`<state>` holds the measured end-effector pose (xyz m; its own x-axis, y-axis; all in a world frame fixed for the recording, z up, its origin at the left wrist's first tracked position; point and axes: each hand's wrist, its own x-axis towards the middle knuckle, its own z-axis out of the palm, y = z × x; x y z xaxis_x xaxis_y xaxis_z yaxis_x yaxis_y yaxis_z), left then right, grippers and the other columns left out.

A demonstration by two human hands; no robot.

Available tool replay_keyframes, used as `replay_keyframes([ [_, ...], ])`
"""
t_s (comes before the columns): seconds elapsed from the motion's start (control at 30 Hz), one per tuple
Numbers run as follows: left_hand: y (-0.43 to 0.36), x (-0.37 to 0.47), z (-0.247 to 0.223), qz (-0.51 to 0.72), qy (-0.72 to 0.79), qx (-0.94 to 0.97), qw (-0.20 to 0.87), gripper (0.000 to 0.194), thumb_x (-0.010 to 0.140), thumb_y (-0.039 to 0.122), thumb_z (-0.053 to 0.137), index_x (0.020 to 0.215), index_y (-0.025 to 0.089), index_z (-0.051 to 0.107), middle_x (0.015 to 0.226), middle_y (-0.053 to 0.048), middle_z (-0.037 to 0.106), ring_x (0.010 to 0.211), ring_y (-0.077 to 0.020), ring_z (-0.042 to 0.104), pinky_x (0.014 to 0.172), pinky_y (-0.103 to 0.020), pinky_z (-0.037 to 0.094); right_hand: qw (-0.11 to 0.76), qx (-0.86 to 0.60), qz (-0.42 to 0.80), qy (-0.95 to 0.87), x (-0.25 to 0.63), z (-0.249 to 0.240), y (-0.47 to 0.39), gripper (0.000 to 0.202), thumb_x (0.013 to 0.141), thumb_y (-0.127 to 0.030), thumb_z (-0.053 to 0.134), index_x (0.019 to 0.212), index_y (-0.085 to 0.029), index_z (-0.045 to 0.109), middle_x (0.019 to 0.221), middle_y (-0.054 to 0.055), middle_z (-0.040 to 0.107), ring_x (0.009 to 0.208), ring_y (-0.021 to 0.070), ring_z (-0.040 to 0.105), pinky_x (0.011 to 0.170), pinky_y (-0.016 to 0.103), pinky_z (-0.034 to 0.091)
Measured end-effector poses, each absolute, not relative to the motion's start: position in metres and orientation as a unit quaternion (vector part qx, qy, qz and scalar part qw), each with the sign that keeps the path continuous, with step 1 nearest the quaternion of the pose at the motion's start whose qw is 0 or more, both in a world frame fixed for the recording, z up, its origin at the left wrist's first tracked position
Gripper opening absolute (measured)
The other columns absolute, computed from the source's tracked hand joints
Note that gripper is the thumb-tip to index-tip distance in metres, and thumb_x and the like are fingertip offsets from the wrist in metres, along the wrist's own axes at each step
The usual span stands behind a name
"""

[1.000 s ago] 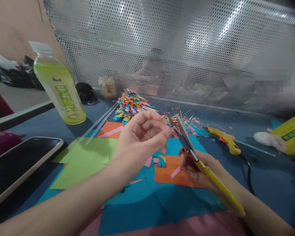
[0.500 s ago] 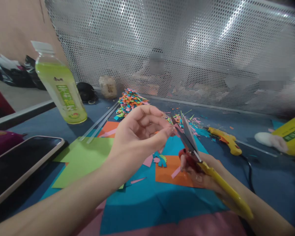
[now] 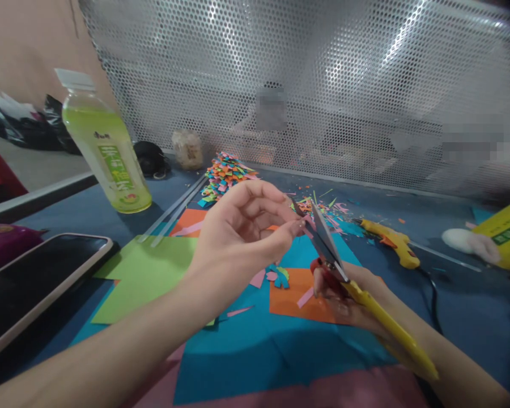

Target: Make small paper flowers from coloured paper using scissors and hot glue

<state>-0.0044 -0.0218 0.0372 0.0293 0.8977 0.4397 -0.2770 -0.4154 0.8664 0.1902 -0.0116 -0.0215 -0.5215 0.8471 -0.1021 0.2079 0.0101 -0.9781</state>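
Note:
My left hand (image 3: 250,224) pinches a small pink paper piece (image 3: 308,220) between thumb and fingertips, at the scissor blades. My right hand (image 3: 344,294) is wrapped round the scissors (image 3: 329,249), which have a red and a yellow handle; their blades are parted slightly around the pink piece. Below the hands lie a blue sheet (image 3: 238,351), an orange sheet (image 3: 289,294) with a pink strip on it, and small curled blue, pink and green pieces (image 3: 280,276). Green sheets (image 3: 153,266) lie to the left.
A heap of coloured paper bits (image 3: 227,173) stands behind my left hand, with scraps (image 3: 335,212) beside it. A green drink bottle (image 3: 110,153) and phone (image 3: 46,289) are left. A yellow glue gun (image 3: 393,241) with a cord lies right. A perforated metal panel (image 3: 323,85) closes the back.
The scissor blades have shifted slightly, with their tips a little further left around the pink piece. Both hands otherwise stay nearly in place.

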Motion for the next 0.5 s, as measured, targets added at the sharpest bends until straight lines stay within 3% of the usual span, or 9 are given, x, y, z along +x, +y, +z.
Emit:
replay_keyframes([
  [0.27,-0.022,-0.003,0.038,0.641,0.287,0.552,0.45,0.019,0.066,0.008,0.064,0.077,0.019,0.053,0.066,0.002,0.059,0.055,-0.0083,0.057,0.044,-0.017,0.045,0.293,-0.4,0.575,-0.651,0.182,0.008,-0.029,0.034,0.071,-0.052,0.056,0.078,-0.019,0.053,0.07,0.002,0.053,0.061,0.0121,0.05,0.054,0.023,0.041],
  [0.5,-0.022,-0.004,0.038,0.639,0.289,0.551,0.452,0.018,0.066,0.009,0.065,0.076,0.019,0.053,0.066,0.002,0.059,0.055,-0.0086,0.057,0.045,-0.018,0.045,0.293,-0.398,0.58,-0.647,0.185,-0.005,-0.022,0.036,0.07,-0.054,0.055,0.079,-0.019,0.053,0.071,0.002,0.054,0.059,0.0117,0.05,0.053,0.023,0.041],
])
